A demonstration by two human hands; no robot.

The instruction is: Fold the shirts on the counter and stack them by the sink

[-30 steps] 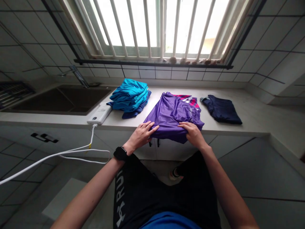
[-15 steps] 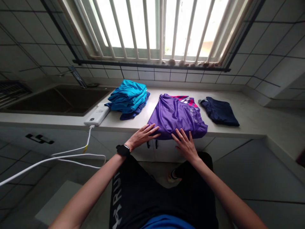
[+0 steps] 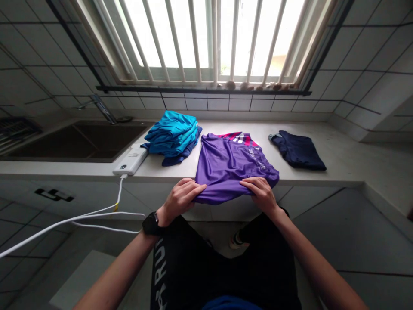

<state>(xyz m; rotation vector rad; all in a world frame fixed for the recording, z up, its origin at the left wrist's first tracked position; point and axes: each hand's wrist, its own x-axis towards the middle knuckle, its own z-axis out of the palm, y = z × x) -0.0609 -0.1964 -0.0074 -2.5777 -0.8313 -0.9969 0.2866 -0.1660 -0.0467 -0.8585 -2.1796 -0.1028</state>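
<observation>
A purple shirt (image 3: pixel 226 161) with white lettering and a pink, red and white striped part lies folded over the counter's front edge. My left hand (image 3: pixel 183 196), below a black watch, pinches the near left part of its hem. On the near right, the fingers of my right hand (image 3: pixel 261 193) are closed on the same hem. Between both hands the cloth hangs a little past the edge. Left of the shirt stands a folded stack of bright blue clothes (image 3: pixel 172 133), with darker blue cloth beneath. A folded navy garment (image 3: pixel 300 150) lies to the right.
A white power strip (image 3: pixel 130 159) with a white cable (image 3: pixel 120 189) lies beside the dark sink (image 3: pixel 74 140) at left. The faucet (image 3: pixel 105 110) rises behind it. A barred window (image 3: pixel 213 43) is above the pale counter (image 3: pixel 342 159).
My hands, which lay spread on the shirt's near edge, have closed on the hem. They have drawn the shirt slightly left and toward me, over the counter edge.
</observation>
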